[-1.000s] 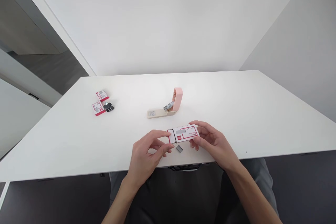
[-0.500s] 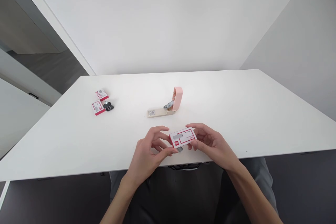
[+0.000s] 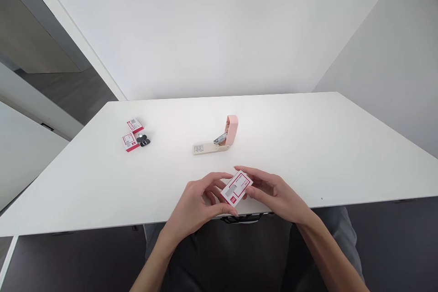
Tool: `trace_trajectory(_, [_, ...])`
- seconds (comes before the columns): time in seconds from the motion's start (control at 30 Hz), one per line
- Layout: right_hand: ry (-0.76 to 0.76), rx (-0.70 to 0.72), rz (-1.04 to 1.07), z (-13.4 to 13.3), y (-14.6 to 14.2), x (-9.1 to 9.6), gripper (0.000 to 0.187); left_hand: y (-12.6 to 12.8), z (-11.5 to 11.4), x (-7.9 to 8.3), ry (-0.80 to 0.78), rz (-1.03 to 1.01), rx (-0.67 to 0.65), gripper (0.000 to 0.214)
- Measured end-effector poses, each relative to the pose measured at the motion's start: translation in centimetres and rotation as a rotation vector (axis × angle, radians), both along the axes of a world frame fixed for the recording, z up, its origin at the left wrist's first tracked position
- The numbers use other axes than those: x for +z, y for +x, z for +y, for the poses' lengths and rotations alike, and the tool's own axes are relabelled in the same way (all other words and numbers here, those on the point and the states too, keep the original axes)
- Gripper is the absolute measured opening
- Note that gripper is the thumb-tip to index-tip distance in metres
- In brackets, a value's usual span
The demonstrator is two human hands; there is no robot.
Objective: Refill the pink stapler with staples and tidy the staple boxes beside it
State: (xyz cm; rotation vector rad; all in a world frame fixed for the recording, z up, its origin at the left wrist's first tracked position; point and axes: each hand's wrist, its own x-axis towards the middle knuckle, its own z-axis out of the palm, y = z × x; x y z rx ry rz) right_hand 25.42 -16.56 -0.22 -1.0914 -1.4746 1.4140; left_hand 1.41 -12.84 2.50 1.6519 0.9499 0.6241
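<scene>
Near the front edge of the table, a small white-and-red staple box (image 3: 237, 188) is held tilted between my two hands. My left hand (image 3: 201, 198) grips its left end, thumb below and fingers above. On the other end, my right hand (image 3: 273, 194) has its thumb on the printed face and its fingers behind. Beyond them a stapler (image 3: 209, 148) lies opened wide, its cream base flat and its pink top (image 3: 232, 128) raised, with the metal magazine between. What lies behind the box is hidden.
Two more white-and-red boxes, one farther back (image 3: 135, 124) and one nearer (image 3: 130, 141), are on the left of the white table (image 3: 290, 146). A small black object (image 3: 143, 140) rests against them. A wall stands behind the table.
My hands have turned the staple box to a steeper slant and brought it slightly closer to the table edge. A grey strip seen under the box earlier no longer shows.
</scene>
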Motion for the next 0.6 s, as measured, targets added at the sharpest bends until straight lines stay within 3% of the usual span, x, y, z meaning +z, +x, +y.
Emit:
trace_trajectory(0.2, [0.016, -0.023, 0.004, 0.0, 0.0, 0.0, 0.047, 0.0, -0.1, 0.0, 0.047, 0.018, -0.014, 0.055])
trace_trajectory(0.4, [0.037, -0.052, 0.033, 0.1, -0.2, -0.4, 0.048, 0.0, -0.3, -0.2, 0.302, 0.172, 0.046, 0.046])
trace_trajectory(0.5, [0.026, -0.104, 0.057, 0.2, -0.3, -0.4, 0.057, -1.5, -0.3, 0.0, 0.446, 0.273, 0.160, 0.043])
trace_trajectory(0.6, [0.006, -0.136, 0.076, 0.1, -0.3, -0.4, 0.058, -4.4, 0.1, 0.4, 0.466, 0.364, 0.418, 0.049])
